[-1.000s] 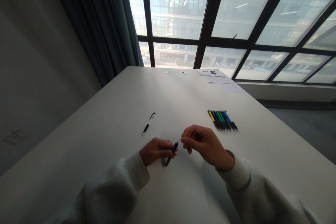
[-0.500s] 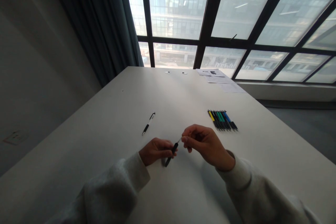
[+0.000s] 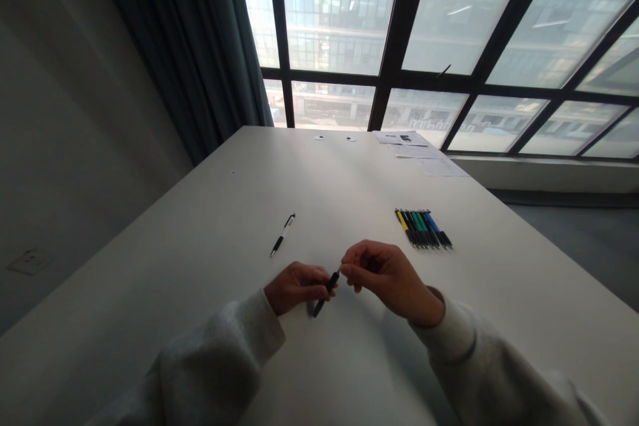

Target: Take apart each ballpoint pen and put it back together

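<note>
There is one held pen (image 3: pixel 327 293), one lone pen (image 3: pixel 283 235), a row of several pens (image 3: pixel 423 229) and three paper sheets (image 3: pixel 412 152).

A slim black pen (image 3: pixel 332 281) is held just below the centre of the frame. It slants, its upper end pointing to the upper right and its lower end to the lower left, with the middle partly hidden. At the upper end, a thin, pale tip (image 3: pixel 339 269) shows as a short sliver in line with the pen, its far end hidden. Fine detail is too small to tell.
</note>
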Action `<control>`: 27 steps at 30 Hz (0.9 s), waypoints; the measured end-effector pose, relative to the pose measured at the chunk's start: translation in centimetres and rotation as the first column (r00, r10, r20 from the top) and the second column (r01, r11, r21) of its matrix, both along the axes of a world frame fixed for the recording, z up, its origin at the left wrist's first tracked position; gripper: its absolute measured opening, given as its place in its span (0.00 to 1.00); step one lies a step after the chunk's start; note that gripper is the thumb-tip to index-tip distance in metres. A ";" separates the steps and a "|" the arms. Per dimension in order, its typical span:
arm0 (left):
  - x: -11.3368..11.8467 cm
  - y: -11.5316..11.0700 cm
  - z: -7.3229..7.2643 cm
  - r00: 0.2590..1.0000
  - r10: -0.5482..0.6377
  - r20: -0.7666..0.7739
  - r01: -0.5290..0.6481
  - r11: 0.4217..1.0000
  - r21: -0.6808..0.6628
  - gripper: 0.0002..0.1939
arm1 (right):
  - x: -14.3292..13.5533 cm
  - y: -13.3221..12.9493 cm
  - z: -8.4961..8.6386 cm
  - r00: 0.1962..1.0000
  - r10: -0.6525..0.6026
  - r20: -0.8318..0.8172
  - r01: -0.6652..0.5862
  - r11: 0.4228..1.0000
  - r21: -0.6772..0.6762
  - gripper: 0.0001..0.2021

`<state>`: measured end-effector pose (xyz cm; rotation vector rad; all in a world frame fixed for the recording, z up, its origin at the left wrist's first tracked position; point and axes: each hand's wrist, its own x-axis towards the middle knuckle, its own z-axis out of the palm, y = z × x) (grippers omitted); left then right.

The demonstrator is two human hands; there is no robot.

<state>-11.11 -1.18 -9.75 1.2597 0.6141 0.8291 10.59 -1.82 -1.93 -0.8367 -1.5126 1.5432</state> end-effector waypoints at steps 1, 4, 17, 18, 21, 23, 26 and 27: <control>0.0 0.0 0.0 1.000 -0.001 0.000 0.001 1.000 0.001 0.16 | 0.0 0.0 0.0 1.000 0.005 0.017 -0.005 1.000 0.002 0.10; 0.0 0.0 0.0 1.000 0.004 0.003 -0.004 1.000 0.004 0.16 | 0.2 0.1 0.1 0.999 -0.005 0.053 0.003 1.000 0.028 0.10; -0.1 0.1 -0.4 1.000 0.012 0.006 -0.012 1.000 0.001 0.17 | 1.0 0.3 0.3 0.993 0.004 0.121 -0.019 0.992 0.122 0.10; -0.1 0.1 -0.4 1.000 0.010 0.008 -0.010 1.000 0.001 0.17 | 0.9 0.2 0.2 0.991 0.009 0.136 -0.029 0.989 0.147 0.10; 0.0 0.1 -0.3 1.000 0.007 0.013 -0.007 1.000 0.001 0.16 | 0.9 0.0 0.4 0.979 0.017 0.202 -0.064 0.972 0.224 0.09; 0.0 0.1 -0.2 1.000 0.009 0.014 -0.009 1.000 0.002 0.17 | 1.0 -0.1 0.5 0.966 0.024 0.258 -0.095 0.959 0.266 0.09; 0.0 0.1 -0.1 1.000 0.008 0.011 -0.008 1.000 0.007 0.17 | 1.0 -0.1 0.8 0.943 -0.001 0.333 -0.113 0.941 0.321 0.09; -0.1 0.1 -0.1 1.000 0.006 0.012 -0.006 1.000 0.010 0.16 | 1.1 0.0 0.9 0.934 -0.024 0.356 -0.107 0.933 0.343 0.09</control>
